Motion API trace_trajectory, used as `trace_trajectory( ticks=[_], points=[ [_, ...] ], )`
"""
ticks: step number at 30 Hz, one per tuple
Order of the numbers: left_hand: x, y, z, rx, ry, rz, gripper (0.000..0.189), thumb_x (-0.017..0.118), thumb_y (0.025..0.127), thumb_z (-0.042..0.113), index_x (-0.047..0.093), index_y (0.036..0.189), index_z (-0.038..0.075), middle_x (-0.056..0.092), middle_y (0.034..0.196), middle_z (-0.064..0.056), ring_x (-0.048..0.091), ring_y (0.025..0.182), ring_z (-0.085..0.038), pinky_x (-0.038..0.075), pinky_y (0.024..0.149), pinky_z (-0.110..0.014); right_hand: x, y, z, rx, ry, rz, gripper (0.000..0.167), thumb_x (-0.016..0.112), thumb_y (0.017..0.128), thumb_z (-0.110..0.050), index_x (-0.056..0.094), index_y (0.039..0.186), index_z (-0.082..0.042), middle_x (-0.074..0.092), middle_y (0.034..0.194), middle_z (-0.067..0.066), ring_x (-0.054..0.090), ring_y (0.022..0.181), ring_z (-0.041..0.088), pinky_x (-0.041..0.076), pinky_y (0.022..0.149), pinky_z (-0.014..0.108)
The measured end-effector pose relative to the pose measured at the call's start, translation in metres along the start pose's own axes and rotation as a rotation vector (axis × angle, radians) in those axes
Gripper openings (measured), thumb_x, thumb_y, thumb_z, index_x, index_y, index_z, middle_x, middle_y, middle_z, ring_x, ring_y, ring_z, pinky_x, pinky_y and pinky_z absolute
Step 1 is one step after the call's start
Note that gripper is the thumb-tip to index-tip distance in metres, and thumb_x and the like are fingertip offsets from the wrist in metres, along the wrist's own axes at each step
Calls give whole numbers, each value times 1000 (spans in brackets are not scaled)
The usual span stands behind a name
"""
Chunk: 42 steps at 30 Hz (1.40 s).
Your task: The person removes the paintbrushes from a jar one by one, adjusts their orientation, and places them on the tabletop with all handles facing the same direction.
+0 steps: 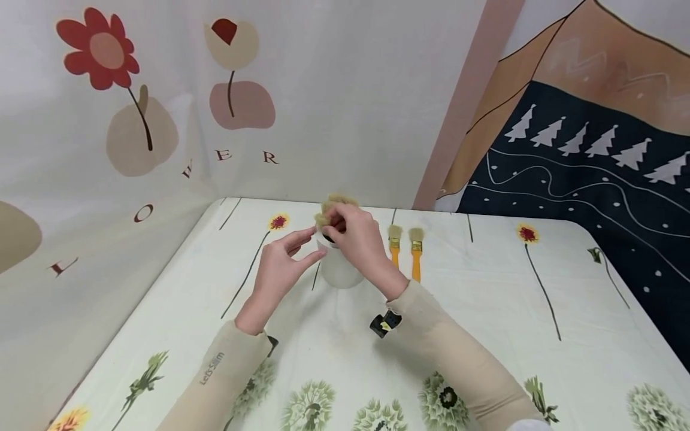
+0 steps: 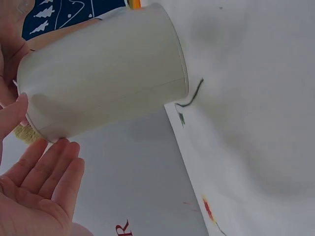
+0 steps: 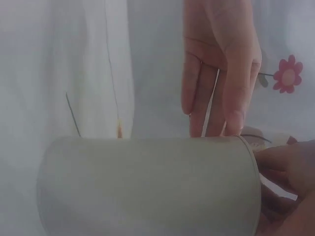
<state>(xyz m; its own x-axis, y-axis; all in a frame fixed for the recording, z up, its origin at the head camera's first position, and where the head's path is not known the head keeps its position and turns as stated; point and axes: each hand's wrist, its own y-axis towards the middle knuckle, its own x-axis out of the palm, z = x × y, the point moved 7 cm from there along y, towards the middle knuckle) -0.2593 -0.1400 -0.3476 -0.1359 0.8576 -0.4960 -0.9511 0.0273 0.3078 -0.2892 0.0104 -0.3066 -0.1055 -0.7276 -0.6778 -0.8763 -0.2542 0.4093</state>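
Note:
A whitish cylindrical container [image 1: 342, 270] stands upright on the table. My left hand [image 1: 280, 266] is at its left side, fingers fairly straight; in the left wrist view the fingertips and thumb of this left hand [image 2: 42, 189] touch the container's rim. At the mouth, my right hand [image 1: 357, 236] has its thumb and fingers curled and pinches a paintbrush by its pale bristle end [image 1: 322, 219]. More pale bristles [image 1: 341, 199] show behind the fingers. The brush handles are hidden by the container wall and the hand.
Two paintbrushes with orange handles, a left one [image 1: 395, 239] and a right one [image 1: 417, 246], lie side by side to the right of the container. A flower-printed cloth [image 1: 485, 299] covers the table. Printed curtains [image 1: 345, 120] hang behind its far edge.

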Motion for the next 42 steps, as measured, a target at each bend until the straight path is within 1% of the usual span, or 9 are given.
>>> trace_trajectory(
  ticks=[6,10,15,21,25,30,35,39,42],
  points=[
    [2,0,5,51,67,34,47,84,81,24,71,124,9,71,125,-9,70,113,-26,56,100,-41,-5,-3,8,21,113,-10,10,73,92,-16,67,98,-11,73,96,4,71,86,16,61,77,29],
    [5,2,7,63,38,51,44,84,81,24,72,119,7,73,122,-10,70,114,-27,56,101,-42,-9,-5,12,33,176,-5,12,73,92,-15,67,100,-9,74,95,7,71,85,17,60,76,29],
    [13,6,4,4,-44,30,46,83,82,25,65,118,4,70,125,-12,67,120,-27,53,105,-41,-13,-5,16,48,221,15,14,73,91,-15,67,101,-7,74,96,10,72,86,20,60,76,30],
    [17,9,1,-55,-104,-24,55,81,84,25,59,129,5,63,135,-13,62,127,-29,50,108,-41,-27,-6,16,59,316,75,14,72,92,-12,67,102,-4,71,101,13,72,92,25,61,80,36],
    [19,12,-1,-82,-105,-85,63,79,86,28,55,141,8,57,145,-12,57,132,-31,48,111,-42,-43,-2,13,46,379,108,14,70,93,-10,67,104,-3,70,105,15,71,96,27,61,87,39],
    [15,17,-3,-133,-70,-168,71,76,90,29,44,150,10,46,155,-10,49,140,-31,45,114,-43,-67,7,2,-8,443,165,16,70,93,-9,65,105,0,69,104,16,71,92,25,62,82,33],
    [11,23,-1,-163,-38,-212,73,73,91,29,40,153,10,43,157,-12,46,142,-32,43,115,-44,-98,14,-1,-49,560,255,15,69,92,-3,64,105,4,69,97,11,70,84,14,63,78,28],
    [13,24,2,-185,11,-232,74,73,91,31,40,153,10,44,156,-14,48,140,-34,44,114,-46,-123,13,9,-11,653,309,13,69,91,0,65,103,-1,70,94,-2,69,81,9,63,77,25],
    [17,22,3,-202,31,-247,74,74,90,33,40,153,10,45,156,-13,49,139,-35,45,114,-47,-140,9,20,26,678,341,13,70,91,-1,66,102,-6,70,94,-6,69,83,10,62,77,22]
  ],
)
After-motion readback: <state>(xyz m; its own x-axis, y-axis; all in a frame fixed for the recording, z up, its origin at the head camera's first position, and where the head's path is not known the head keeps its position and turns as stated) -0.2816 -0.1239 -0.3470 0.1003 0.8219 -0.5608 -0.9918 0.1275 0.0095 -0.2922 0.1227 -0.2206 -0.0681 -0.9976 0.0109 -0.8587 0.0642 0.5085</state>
